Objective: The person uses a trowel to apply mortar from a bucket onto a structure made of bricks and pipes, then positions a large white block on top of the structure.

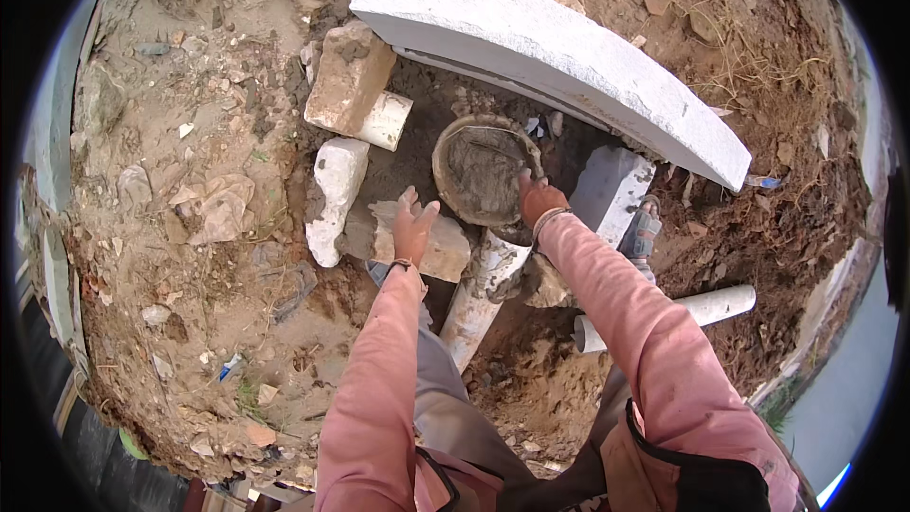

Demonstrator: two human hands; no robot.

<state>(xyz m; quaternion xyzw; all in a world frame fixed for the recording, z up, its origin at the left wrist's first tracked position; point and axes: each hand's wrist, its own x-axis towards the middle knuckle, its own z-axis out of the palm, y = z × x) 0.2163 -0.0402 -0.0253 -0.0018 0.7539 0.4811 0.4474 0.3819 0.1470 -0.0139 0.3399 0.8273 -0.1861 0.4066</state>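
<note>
A round pan [443, 175] of wet grey mortar [488, 166] sits in the dug hollow before me. My right hand [540, 199] is at the pan's near right rim, fingers bent over the edge towards the mortar. Left of the pan, my left hand [413, 226] hovers over or rests on a tan stone block [441, 248]; contact is unclear. Its fingers are spread and hold nothing. Just below the pan, a dirty white pipe [474, 308] slants toward my legs, its open end up by my right wrist.
Beyond the pan lies a long curved white stone slab [559, 47]. A brown block [346, 81], a short pipe piece [387, 121] and a whitish stone [336, 194] stand left. On the right are a pale block [611, 190], my sandalled foot [643, 237] and a loose pipe [716, 306].
</note>
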